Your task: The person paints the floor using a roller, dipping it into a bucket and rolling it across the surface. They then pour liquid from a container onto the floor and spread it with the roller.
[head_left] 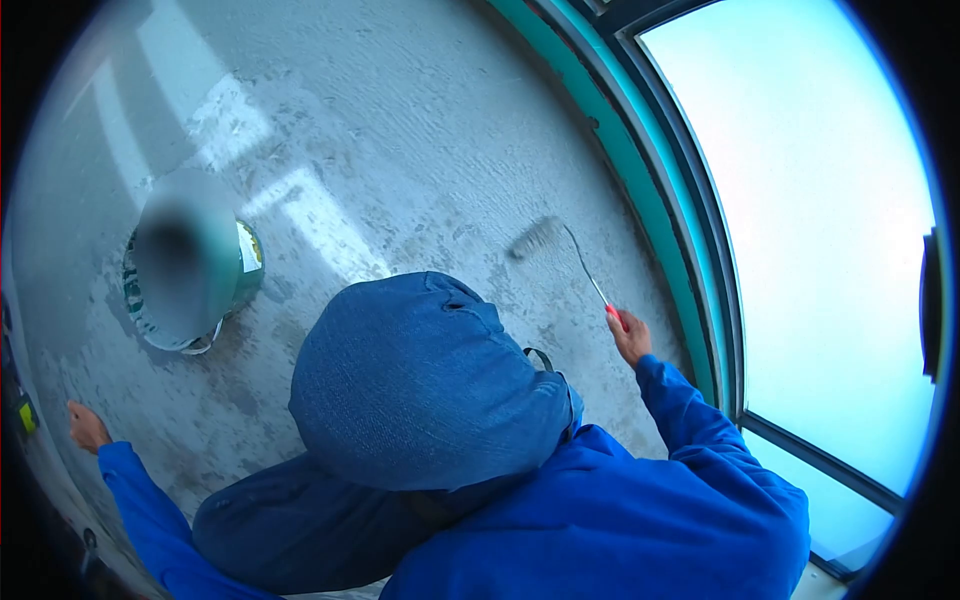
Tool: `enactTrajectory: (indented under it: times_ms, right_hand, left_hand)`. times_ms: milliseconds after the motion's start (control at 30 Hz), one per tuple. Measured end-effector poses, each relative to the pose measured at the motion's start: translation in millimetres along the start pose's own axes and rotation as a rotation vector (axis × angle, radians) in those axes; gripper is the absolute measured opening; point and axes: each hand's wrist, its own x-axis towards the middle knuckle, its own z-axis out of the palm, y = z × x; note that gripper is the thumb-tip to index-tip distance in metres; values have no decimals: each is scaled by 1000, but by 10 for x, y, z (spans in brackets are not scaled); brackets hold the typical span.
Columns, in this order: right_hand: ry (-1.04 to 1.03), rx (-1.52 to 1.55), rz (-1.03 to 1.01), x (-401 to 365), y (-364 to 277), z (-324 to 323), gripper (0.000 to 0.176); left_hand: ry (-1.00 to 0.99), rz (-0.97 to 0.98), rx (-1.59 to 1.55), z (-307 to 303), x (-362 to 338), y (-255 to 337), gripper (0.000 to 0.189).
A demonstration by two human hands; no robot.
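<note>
My right hand (630, 338) is closed around the red handle of a paint roller (538, 240). The roller's grey, wet-looking sleeve rests on the grey floor (430, 140), and its thin metal rod bends back toward my fingers. Far to the left, my left hand (88, 428) has its fingers curled in; whatever they may hold is hidden. Beyond that hand stands a green bucket (246, 288) with a pale label and a wire handle, much of it covered by a blurred patch.
Blue-clad bent knees (420, 390) fill the lower middle. Along the right runs a teal sill (640, 170) below a bright framed window (810, 220). The floor is patchy, with rippled wet-looking coating near the top. Dark items with a yellow-green patch (27, 416) lie at the left edge.
</note>
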Motion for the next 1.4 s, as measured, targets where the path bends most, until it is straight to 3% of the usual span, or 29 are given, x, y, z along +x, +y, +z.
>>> enactTrajectory:
  times_ms: [233, 367, 600, 733, 800, 867, 967, 1100, 1400]
  right_hand:
    - [47, 136, -140, 1238, -1632, 192, 46]
    - [61, 138, -187, 1537, -1837, 67, 46]
    - [19, 28, -126, 1093, -738, -58, 44]
    - [-39, -59, 31, 390, 292, -193, 44]
    - [10, -48, 19, -71, 1095, -271, 45]
    - [-109, -34, 200, -304, 1150, -487, 46]
    - [-55, -62, 190, -303, 1165, -513, 45]
    - [18, -61, 44, 209, 569, -309, 46]
    - [120, 34, -334, 1642, -1881, 373, 45]
  left_hand:
    - [-6, -26, -47, -272, -130, 115, 57]
    - [-4, -39, -91, -302, -181, 19, 57]
    - [-37, -65, -88, -361, -267, 90, 58]
    - [-55, -19, -7, -179, -58, 46, 56]
    - [-55, 8, -10, -112, -70, 98, 56]
    - [-30, 28, -45, -93, -125, 143, 55]
    - [-32, 80, -12, 17, 30, -28, 55]
    - [-9, 32, 26, 31, 71, -78, 55]
    - [31, -69, 11, -204, -266, 143, 54]
